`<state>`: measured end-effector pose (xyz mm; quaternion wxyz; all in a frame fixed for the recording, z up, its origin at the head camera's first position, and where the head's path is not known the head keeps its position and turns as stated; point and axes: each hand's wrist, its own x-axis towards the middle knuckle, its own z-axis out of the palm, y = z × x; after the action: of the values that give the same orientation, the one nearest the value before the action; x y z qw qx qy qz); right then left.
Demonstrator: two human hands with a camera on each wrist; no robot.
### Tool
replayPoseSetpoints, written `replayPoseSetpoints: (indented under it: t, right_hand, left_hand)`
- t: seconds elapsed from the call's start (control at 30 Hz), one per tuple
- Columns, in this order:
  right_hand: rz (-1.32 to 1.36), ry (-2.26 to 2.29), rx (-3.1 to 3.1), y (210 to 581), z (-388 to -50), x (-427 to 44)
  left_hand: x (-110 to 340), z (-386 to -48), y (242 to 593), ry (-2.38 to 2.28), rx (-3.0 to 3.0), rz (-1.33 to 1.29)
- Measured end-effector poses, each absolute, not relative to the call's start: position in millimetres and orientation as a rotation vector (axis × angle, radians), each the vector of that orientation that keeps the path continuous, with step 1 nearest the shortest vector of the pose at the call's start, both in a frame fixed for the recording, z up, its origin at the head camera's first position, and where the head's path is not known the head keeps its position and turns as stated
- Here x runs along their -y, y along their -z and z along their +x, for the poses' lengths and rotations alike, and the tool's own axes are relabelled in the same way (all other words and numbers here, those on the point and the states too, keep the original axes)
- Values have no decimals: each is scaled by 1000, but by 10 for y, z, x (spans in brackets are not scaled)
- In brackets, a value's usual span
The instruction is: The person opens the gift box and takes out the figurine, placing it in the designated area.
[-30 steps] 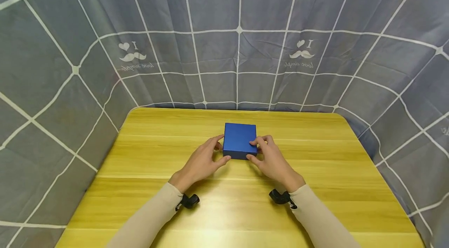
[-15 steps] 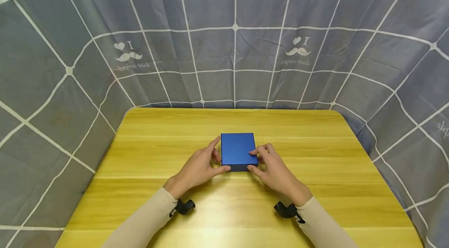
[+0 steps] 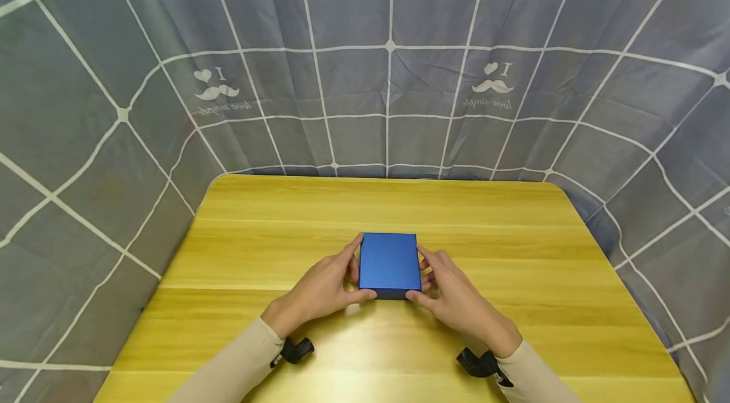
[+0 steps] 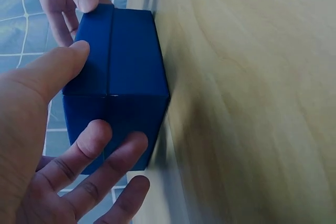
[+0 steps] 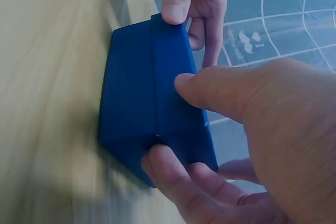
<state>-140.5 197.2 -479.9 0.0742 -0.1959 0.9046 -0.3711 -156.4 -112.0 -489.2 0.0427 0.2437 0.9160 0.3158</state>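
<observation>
A square blue box (image 3: 390, 262) with a flat, slightly shiny top sits low over the wooden table, between both hands. In the left wrist view a seam runs along the side of the box (image 4: 137, 56), where a lid meets the base. My left hand (image 3: 319, 287) grips the left near corner, thumb on the front face and fingers along the left side. Mirroring it, my right hand (image 3: 461, 301) holds the right near corner; its thumb presses the front face near the lid's edge, its fingertips the right side. What the box contains is hidden.
The yellow wood-grain table (image 3: 513, 232) extends around the box on every side. A grey curtain (image 3: 353, 86) with white grid lines encloses its back and sides. Each wrist carries a small black camera mount, one on the left wrist (image 3: 298, 350).
The box has come nearer to the person, with both hands moving along with it. My right index finger has shifted from the top of the box to its right side.
</observation>
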Motion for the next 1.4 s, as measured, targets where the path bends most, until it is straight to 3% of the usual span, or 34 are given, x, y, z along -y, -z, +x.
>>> replayPoseSetpoints:
  t: [0.27,0.67,1.4]
  right_hand:
    - [-561,1120,-2691,4775,-1358,-2006]
    - [-743,1038,-2629,4839,-1689,-2074]
    - [-759,1087,-2562,4859,-1757,-2163]
  left_hand:
    - [1139,-1512,4924,-980,-2814,766]
    - [1156,-1625,4916,-1104,-2664,752]
    - [1103,-1653,4958,-1061,-2723,756]
